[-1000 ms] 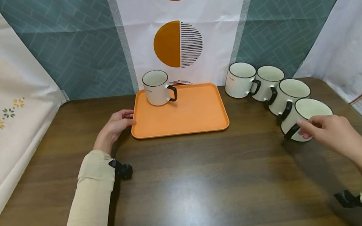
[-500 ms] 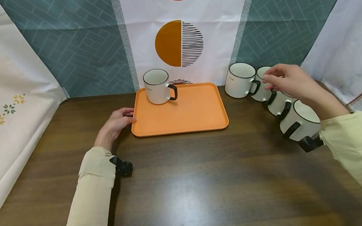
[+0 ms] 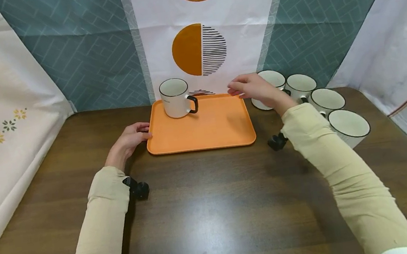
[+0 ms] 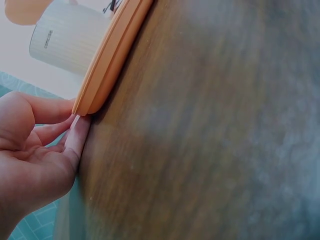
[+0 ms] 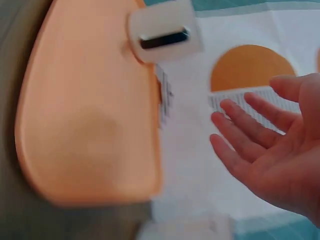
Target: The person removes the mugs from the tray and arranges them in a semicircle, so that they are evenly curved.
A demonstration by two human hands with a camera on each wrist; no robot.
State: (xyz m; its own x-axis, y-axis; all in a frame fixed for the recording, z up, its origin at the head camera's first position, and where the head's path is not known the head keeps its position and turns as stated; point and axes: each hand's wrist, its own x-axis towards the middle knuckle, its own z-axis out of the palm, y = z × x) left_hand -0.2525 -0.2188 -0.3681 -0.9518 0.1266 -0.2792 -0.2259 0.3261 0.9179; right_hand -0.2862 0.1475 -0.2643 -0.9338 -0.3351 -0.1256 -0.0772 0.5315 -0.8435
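Observation:
In the head view, an orange tray [image 3: 208, 137] lies on the table with a white mug [image 3: 176, 105] at its back left. The mug has a black rim and handle, and stands upright. My left hand [image 3: 127, 144] is at the tray's left edge; the left wrist view shows fingers and thumb pinching the tray rim [image 4: 102, 75]. My right hand [image 3: 256, 88] hovers above the tray's right end, holding nothing. Its fingers [image 5: 245, 120] are spread and relaxed in the right wrist view, apart from the tray and mug.
Several more white mugs stand in a slanting row at the right, among them a nearest mug [image 3: 350, 125], partly hidden by my right sleeve [image 3: 331, 157]. A patterned cloth [image 3: 85, 52] hangs behind the brown table [image 3: 199, 213].
My right hand has swept leftward from the nearest mug in the row, passing over the other mugs, to above the tray's right end. Left hand, tray and mugs have stayed in place.

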